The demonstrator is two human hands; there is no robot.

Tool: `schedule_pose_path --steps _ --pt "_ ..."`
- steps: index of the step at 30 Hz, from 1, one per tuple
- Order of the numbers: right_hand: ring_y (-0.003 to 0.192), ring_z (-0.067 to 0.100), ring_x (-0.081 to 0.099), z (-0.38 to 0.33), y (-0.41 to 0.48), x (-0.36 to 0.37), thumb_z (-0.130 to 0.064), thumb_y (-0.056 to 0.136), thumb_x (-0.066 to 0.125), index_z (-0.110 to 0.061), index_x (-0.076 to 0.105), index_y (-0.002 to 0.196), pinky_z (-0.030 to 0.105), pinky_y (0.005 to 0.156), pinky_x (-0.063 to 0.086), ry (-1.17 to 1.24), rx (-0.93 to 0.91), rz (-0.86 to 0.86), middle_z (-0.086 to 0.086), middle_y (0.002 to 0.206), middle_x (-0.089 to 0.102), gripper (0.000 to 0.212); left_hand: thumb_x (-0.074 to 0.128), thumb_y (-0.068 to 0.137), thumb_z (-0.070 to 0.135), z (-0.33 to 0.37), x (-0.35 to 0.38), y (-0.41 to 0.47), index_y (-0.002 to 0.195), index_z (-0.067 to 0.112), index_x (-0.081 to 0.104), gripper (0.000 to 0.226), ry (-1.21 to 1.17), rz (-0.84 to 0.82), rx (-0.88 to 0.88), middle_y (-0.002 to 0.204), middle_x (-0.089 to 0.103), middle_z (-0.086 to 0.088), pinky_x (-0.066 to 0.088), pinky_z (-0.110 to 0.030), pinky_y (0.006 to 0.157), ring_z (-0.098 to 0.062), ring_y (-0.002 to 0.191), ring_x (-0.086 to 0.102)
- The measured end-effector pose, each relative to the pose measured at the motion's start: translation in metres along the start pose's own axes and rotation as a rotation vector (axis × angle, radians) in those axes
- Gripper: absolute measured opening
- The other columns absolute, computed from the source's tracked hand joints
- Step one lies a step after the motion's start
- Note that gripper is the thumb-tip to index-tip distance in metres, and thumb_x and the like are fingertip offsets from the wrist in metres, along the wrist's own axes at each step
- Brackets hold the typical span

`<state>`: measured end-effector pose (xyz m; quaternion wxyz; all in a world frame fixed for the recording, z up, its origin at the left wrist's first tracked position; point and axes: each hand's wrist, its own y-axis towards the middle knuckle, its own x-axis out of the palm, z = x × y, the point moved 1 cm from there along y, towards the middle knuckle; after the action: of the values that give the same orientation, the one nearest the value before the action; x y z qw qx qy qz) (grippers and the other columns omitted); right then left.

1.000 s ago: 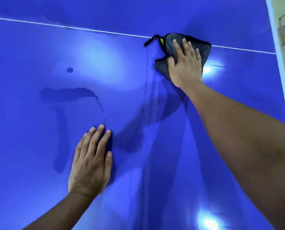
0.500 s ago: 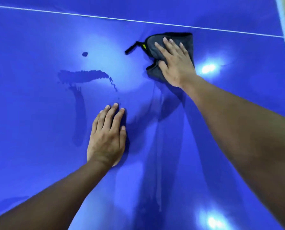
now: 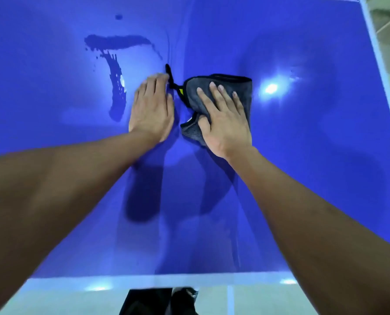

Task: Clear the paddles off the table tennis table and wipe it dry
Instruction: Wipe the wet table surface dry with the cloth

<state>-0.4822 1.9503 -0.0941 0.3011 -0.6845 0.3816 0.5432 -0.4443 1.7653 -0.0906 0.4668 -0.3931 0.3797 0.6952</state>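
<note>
A grey cloth (image 3: 239,87) with a black loop and a yellow tag lies on the blue table tennis table (image 3: 303,178). My right hand (image 3: 226,121) presses flat on the cloth with fingers spread. Just left of it, my left hand (image 3: 152,108) rests flat on the bare table, its fingertips close to the cloth's black loop. A T-shaped smear of water (image 3: 115,71) lies left of my left hand, with a small drop (image 3: 118,17) farther back. No paddle is in view.
The table's white near edge (image 3: 144,283) runs along the bottom and its right edge (image 3: 375,53) along the right side. Pale floor lies beyond both. Ceiling lights glare on the wet-looking surface (image 3: 270,88).
My right hand has dragged the cloth toward me and leftward, until it lies beside my left hand. The view has dropped, and the table's near edge now shows.
</note>
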Motion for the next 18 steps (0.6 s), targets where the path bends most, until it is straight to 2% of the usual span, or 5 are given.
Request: schedule_pose_path --steps 3,8,14,18 --pt "0.157 0.018 0.014 -0.012 -0.054 0.005 -0.043 0.097 0.024 -0.029 0.028 0.160 0.044 0.128 0.007 0.001 0.001 0.025 0.002 0.169 0.021 0.065 0.036 0.098 0.019 0.002 -0.010 -0.014 0.138 0.007 0.048 0.044 0.062 0.032 0.022 0.137 0.053 -0.016 0.030 -0.042 0.110 -0.036 0.126 0.047" --pt "0.157 0.019 0.011 -0.040 -0.152 0.009 -0.044 0.097 0.026 -0.027 0.024 0.162 0.045 0.128 0.007 0.008 -0.007 -0.005 0.003 0.170 0.017 0.067 0.038 0.098 0.017 0.000 -0.025 -0.104 0.139 0.006 0.047 0.044 0.101 -0.017 0.084 0.143 0.050 -0.016 0.032 -0.045 0.111 -0.035 0.131 0.045" --pt "0.156 0.022 0.017 -0.074 -0.262 0.015 -0.039 0.097 0.040 -0.025 0.030 0.160 0.049 0.126 0.014 0.038 0.004 0.033 0.004 0.168 0.024 0.065 0.035 0.097 0.024 -0.003 -0.045 -0.237 0.148 0.008 0.042 0.053 0.089 -0.124 -0.005 0.157 0.039 -0.012 0.029 -0.047 0.119 -0.033 0.145 0.035" --pt "0.155 0.022 0.019 -0.091 -0.284 0.022 -0.038 0.098 0.042 -0.026 0.032 0.159 0.050 0.125 0.017 0.037 0.072 0.052 0.004 0.167 0.026 0.063 0.032 0.101 0.025 -0.001 -0.052 -0.288 0.150 0.006 0.040 0.053 0.081 -0.107 -0.072 0.160 0.036 -0.011 0.027 -0.047 0.122 -0.032 0.149 0.030"
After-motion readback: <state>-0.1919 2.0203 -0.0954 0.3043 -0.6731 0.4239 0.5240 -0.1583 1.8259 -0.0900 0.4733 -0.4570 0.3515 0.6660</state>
